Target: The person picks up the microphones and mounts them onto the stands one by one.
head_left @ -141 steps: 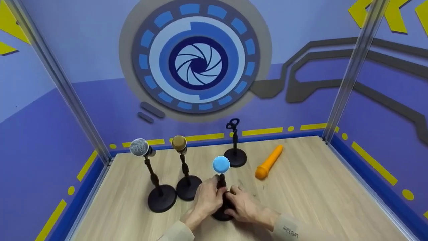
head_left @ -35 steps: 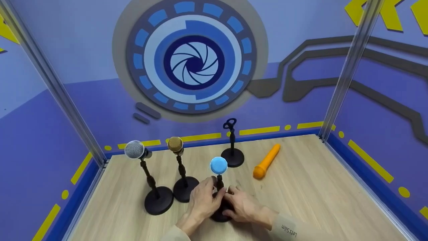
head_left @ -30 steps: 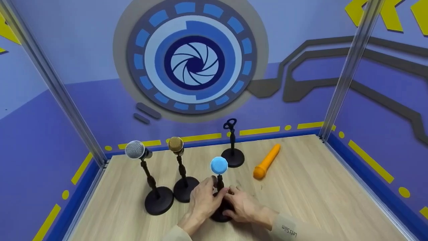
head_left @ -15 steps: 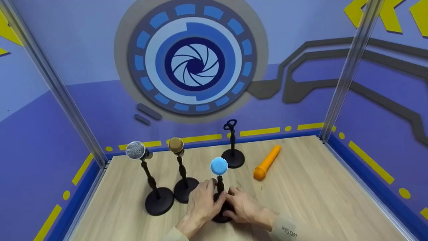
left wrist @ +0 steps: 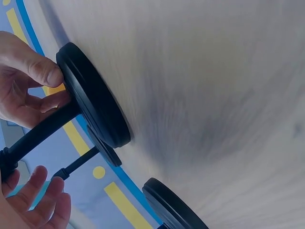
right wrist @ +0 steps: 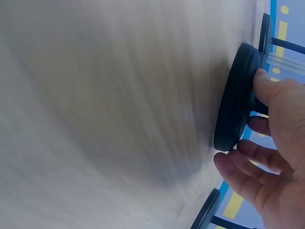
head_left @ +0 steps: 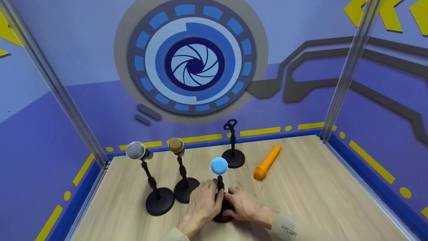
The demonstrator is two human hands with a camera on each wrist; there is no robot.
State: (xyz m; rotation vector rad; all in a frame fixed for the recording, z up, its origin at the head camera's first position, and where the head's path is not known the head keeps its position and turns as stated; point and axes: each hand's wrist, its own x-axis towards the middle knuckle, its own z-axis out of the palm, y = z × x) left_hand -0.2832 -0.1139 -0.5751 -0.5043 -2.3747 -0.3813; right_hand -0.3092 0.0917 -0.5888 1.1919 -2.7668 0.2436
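Note:
A black microphone stand (head_left: pixel 222 214) stands on the table between both hands, topped by a microphone with a light-blue head (head_left: pixel 219 166). My left hand (head_left: pixel 204 201) is at its pole, thumb and forefinger against it; the other fingers (left wrist: pixel 58 186) curve loosely, free of the pole. Low on the stand, my right hand (head_left: pixel 245 207) grips the round base (right wrist: pixel 234 98). Its thumb presses the upper face, and other fingertips lie near the lower rim in the right wrist view. The hands cover much of the pole in the head view.
Stands with a silver-headed microphone (head_left: pixel 135 150) and a gold-headed microphone (head_left: pixel 176 145) are at left. Behind, a bare stand (head_left: pixel 233 158) shows its clip. An orange microphone (head_left: pixel 267 162) lies on the wooden table (head_left: pixel 311 187). Printed panels (head_left: pixel 284 113) enclose the back and sides.
The left thumb has shifted slightly down and leftward along the stand. The right hand keeps its place at the base. Small view shifts aside, the other microphones and stands look unchanged.

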